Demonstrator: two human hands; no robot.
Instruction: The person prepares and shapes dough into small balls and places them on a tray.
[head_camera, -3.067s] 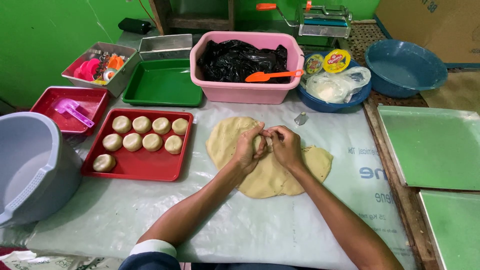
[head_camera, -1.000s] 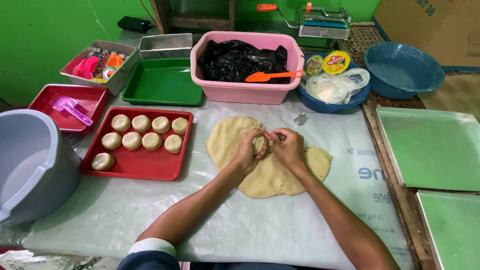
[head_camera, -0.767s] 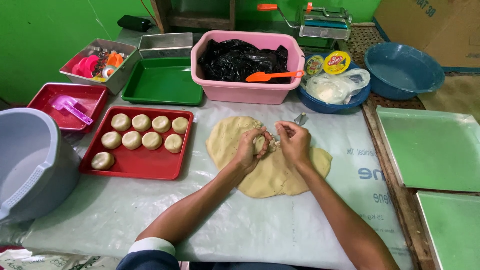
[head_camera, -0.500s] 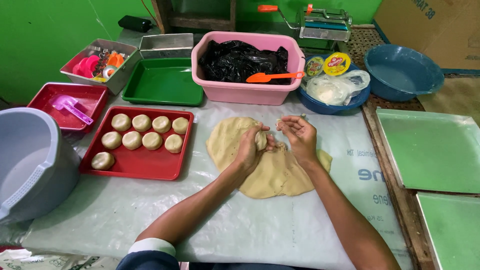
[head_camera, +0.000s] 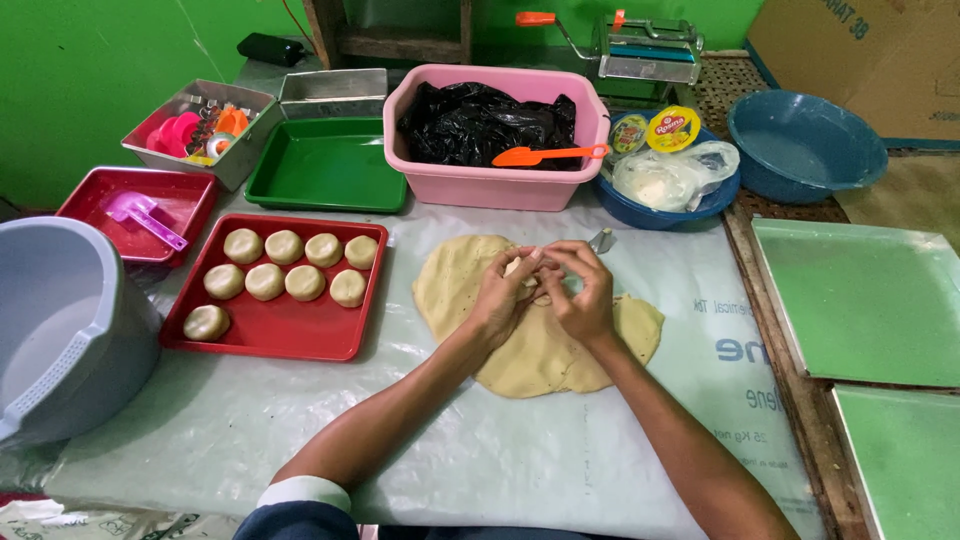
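A flat sheet of pale dough (head_camera: 520, 345) lies on the plastic-covered table (head_camera: 300, 440). Above its far part my left hand (head_camera: 503, 300) and my right hand (head_camera: 582, 292) meet, fingertips pinched together on a small piece of dough (head_camera: 522, 268) held between them. To the left, a red tray (head_camera: 300, 340) holds several round dough balls (head_camera: 285, 280) in rows.
A grey tub (head_camera: 60, 340) stands at the left edge. Behind are a small red tray with a purple scoop (head_camera: 145, 215), a green tray (head_camera: 325, 165), a pink basin with a black bag and orange spatula (head_camera: 548, 154), blue bowls (head_camera: 805, 145), and green baking sheets (head_camera: 860, 300) on the right.
My right hand drew away to the right from the left hand, then came back; both hands now pinch the small dough piece together again.
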